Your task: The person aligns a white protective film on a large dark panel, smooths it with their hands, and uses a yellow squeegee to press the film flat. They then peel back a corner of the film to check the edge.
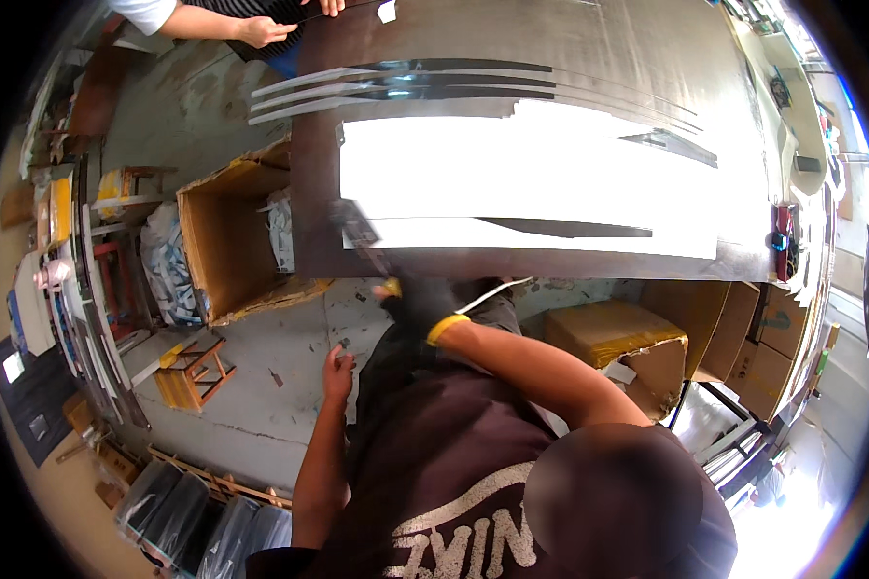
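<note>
The gloved right hand (420,301) is closing around a blurred dark tool (361,226) at the white sheets' (434,174) near-left corner on the bench (315,193). The left hand (338,374) is hanging half open, empty. Dark strips (497,81) are lying beyond the sheets.

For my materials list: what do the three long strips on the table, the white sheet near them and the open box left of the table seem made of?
Long strips: glossy, perhaps plastic or metal, by their bright reflections. White sheet: looks thin, so perhaps paper or film; glare hides its finish. Open box: matte, likely cardboard, brown with ragged edges.
</note>
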